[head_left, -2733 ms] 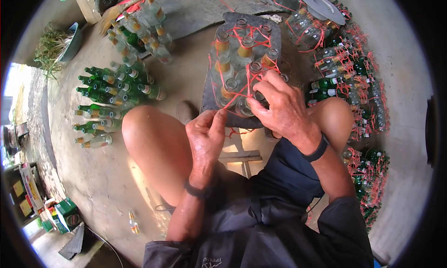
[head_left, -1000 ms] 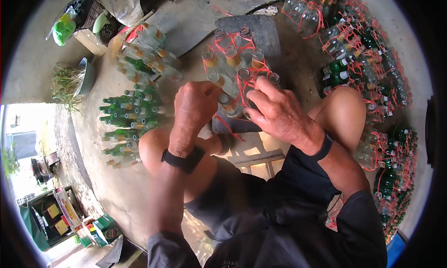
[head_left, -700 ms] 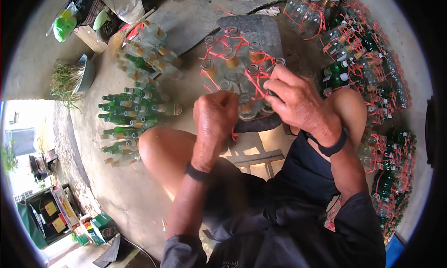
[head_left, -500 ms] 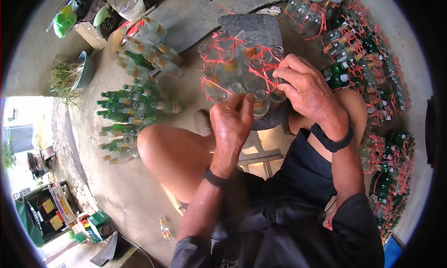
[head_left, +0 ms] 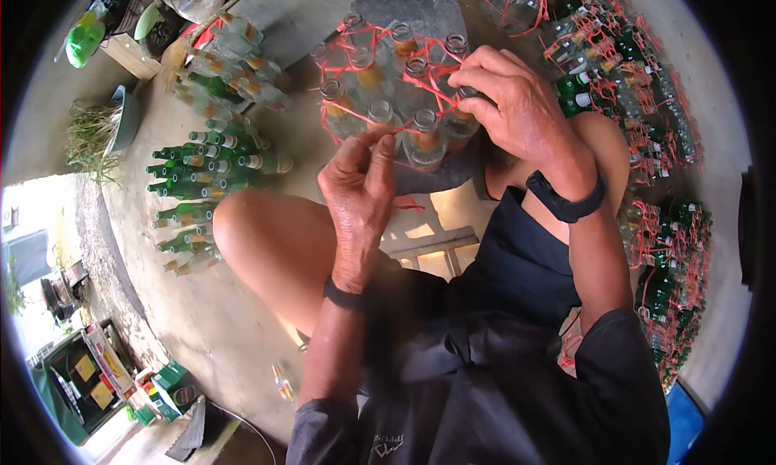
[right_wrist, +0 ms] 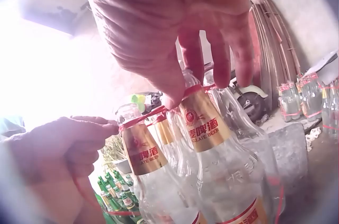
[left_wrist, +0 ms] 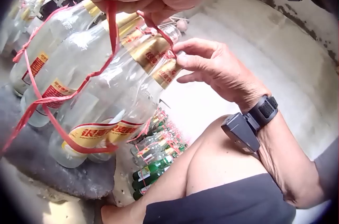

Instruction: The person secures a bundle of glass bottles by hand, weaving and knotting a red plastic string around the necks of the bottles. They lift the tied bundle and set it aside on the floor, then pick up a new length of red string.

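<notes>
A bundle of clear glass beer bottles with gold neck labels stands in front of me, laced together at the necks with red plastic string. My left hand pinches the string between thumb and index finger, just at the nearest bottle necks. On the bundle's right side, my right hand holds the neck of one beer bottle, thumb on the near side and fingers beyond it. The left wrist view shows string looping down from the left hand and around the bottles' lower labels.
A dark slab lies beneath the bundle. Loose green bottles and clear bottles stand on the left floor. Tied bundles line the right wall. A single bottle is near my left elbow.
My left hand swung up and left with the string, then came back down beside the nearest necks. The bundle has shifted and turned leftward on the slab; my right hand stayed at its right side.
</notes>
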Action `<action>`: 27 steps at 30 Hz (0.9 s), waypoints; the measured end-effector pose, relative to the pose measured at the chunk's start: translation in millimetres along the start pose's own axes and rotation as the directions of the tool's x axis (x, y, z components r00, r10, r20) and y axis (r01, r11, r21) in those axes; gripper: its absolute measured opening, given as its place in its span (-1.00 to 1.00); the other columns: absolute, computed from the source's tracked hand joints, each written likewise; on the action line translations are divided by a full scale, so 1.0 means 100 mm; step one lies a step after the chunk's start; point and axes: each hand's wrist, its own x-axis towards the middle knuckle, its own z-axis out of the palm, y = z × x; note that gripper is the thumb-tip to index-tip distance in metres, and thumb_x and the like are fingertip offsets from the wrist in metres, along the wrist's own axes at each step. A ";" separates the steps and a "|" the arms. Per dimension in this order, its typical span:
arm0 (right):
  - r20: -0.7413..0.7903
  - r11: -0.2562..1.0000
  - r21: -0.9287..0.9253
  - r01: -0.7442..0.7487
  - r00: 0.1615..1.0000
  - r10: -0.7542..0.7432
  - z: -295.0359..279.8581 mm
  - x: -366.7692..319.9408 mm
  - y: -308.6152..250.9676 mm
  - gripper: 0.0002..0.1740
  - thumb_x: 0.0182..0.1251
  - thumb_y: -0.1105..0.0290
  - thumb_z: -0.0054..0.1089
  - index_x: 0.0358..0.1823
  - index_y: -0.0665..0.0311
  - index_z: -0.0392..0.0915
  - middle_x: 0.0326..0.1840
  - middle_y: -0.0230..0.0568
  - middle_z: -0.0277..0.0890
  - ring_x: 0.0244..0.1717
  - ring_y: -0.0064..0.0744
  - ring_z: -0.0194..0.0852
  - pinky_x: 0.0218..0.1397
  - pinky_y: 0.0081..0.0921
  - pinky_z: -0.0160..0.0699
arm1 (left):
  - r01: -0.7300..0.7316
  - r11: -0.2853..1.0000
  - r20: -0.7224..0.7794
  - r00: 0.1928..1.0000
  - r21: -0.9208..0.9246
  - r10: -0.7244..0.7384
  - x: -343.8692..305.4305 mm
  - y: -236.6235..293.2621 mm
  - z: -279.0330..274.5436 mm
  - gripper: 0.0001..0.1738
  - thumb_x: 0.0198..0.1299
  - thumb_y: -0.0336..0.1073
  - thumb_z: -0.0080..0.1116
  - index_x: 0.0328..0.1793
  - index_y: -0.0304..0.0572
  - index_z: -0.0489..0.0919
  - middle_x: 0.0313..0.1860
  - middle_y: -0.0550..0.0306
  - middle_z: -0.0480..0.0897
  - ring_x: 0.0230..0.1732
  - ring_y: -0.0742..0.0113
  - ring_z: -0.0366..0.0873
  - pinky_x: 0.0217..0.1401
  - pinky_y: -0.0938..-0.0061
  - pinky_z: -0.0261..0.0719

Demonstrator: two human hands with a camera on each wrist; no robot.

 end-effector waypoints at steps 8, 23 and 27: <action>-0.002 1.000 -0.022 0.013 1.000 -0.013 0.02 -0.01 -0.01 -0.71 0.25 0.45 0.51 0.00 0.21 0.75 0.03 -0.27 0.64 0.05 -0.05 0.63 0.10 -0.13 0.72 | 0.189 0.982 0.065 0.980 -0.008 -0.188 0.05 -0.06 -0.10 -0.75 0.50 -0.33 0.44 0.11 -0.41 0.82 -0.18 0.30 0.80 -0.14 0.61 0.61 0.01 0.58 0.59; 0.180 0.977 0.121 0.175 0.964 -0.195 0.05 0.31 -0.37 -0.75 0.28 0.62 0.22 -0.05 0.32 0.76 -0.07 -0.08 0.66 0.06 0.05 0.66 0.13 -0.13 0.68 | 0.216 0.955 -0.021 0.974 -0.205 -0.225 0.06 -0.25 0.19 -0.71 0.46 -0.30 0.44 0.01 -0.51 0.84 -0.29 0.23 0.79 -0.28 0.58 0.59 -0.21 0.54 0.59; 0.413 0.985 0.141 0.102 0.898 -0.153 0.03 0.44 -0.32 -0.71 0.32 0.62 0.15 -0.02 0.31 0.77 -0.06 -0.02 0.67 0.12 0.12 0.64 0.19 -0.10 0.63 | 0.272 0.932 -0.056 0.955 -0.238 -0.293 0.08 -0.17 0.27 -0.71 0.44 -0.29 0.46 -0.07 -0.50 0.85 -0.38 0.25 0.76 -0.39 0.61 0.53 -0.34 0.56 0.52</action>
